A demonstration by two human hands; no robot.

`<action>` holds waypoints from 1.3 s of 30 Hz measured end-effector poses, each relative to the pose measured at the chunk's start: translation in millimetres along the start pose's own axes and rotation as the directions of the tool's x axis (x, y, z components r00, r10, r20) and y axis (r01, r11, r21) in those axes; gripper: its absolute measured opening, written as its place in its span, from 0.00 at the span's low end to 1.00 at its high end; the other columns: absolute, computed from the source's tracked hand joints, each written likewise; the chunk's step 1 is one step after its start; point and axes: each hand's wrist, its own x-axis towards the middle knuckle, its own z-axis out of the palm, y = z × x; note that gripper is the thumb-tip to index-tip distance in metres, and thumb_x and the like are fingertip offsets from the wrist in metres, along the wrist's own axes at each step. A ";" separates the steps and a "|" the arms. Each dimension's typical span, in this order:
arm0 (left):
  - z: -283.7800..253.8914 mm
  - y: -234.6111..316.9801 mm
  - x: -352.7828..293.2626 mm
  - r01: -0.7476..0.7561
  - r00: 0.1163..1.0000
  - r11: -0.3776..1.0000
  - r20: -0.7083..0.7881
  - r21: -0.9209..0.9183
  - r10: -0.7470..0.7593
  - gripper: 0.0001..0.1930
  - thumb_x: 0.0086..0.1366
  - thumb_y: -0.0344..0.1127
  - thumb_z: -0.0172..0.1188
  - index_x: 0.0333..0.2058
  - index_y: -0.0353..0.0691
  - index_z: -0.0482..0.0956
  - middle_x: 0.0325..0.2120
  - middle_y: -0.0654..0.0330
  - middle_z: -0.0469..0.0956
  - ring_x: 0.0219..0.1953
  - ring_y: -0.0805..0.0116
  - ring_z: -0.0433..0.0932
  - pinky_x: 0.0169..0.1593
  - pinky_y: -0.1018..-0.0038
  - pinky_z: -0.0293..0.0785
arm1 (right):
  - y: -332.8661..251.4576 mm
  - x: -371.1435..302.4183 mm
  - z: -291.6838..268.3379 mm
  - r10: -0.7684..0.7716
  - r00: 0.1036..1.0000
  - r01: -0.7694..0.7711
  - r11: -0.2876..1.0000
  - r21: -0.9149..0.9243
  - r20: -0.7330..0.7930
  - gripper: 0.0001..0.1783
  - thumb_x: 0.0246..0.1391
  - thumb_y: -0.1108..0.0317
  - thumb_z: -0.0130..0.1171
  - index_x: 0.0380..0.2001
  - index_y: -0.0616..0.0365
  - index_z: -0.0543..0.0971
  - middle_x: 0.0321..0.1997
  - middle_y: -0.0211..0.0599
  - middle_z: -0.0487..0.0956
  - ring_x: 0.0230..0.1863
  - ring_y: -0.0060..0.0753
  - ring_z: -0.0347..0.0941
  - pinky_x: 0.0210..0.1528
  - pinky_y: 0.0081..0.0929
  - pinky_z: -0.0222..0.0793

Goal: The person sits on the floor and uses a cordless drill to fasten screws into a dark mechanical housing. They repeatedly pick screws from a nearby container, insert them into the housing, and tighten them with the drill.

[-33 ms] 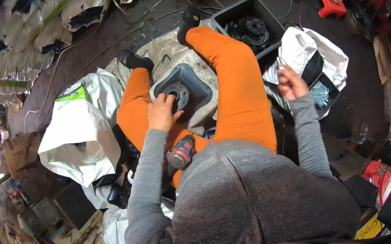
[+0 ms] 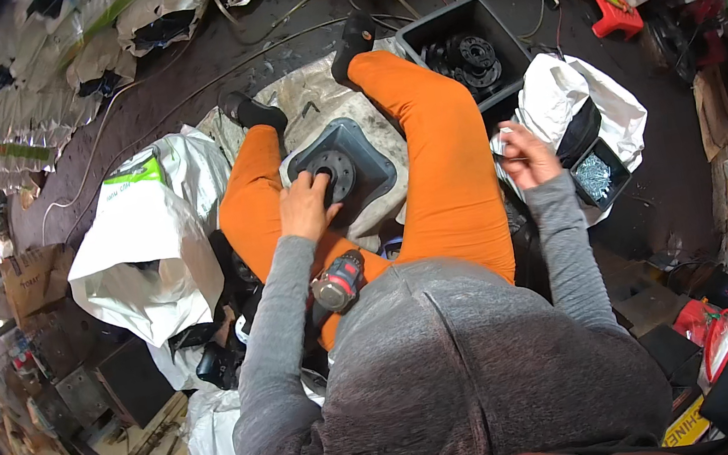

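Observation:
Between my thighs sits a grey plastic tub [image 2: 382,167] with a round black flanged part [image 2: 344,174] in it; a ring of small holes runs round its face. My left hand [image 2: 304,208] grips this part at its near left edge, thumb low and fingers on top. Raised beside my right thigh, my right hand [image 2: 528,156] is closed with its fingers curled. Something small and pale shows at its fingertips, too small to make out. Close by that hand is a dark box of silvery screws [image 2: 596,176]. A cordless drill [image 2: 339,282] rests on my lap.
A grey crate [image 2: 483,13] of similar black parts stands beyond my right knee. White sacks [image 2: 140,259] flank me on the left, another [image 2: 610,90] on the right. A red stool [image 2: 609,9] stands far right. Hoses [image 2: 299,32] cross the floor ahead.
My right hand has shifted slightly left, toward my thigh. My left hand stays on the round black part.

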 end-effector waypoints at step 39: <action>-120.4 16.9 -125.2 0.079 0.975 0.651 -0.077 -0.755 -0.208 0.32 0.54 0.32 0.67 0.57 0.31 0.68 0.56 0.47 0.71 0.56 0.57 0.73 0.59 0.68 0.66 | 114.7 19.6 178.5 0.487 0.800 -0.553 0.825 0.116 0.351 0.09 0.64 0.66 0.51 0.44 0.57 0.73 0.49 0.39 0.79 0.51 0.32 0.78 0.34 0.20 0.83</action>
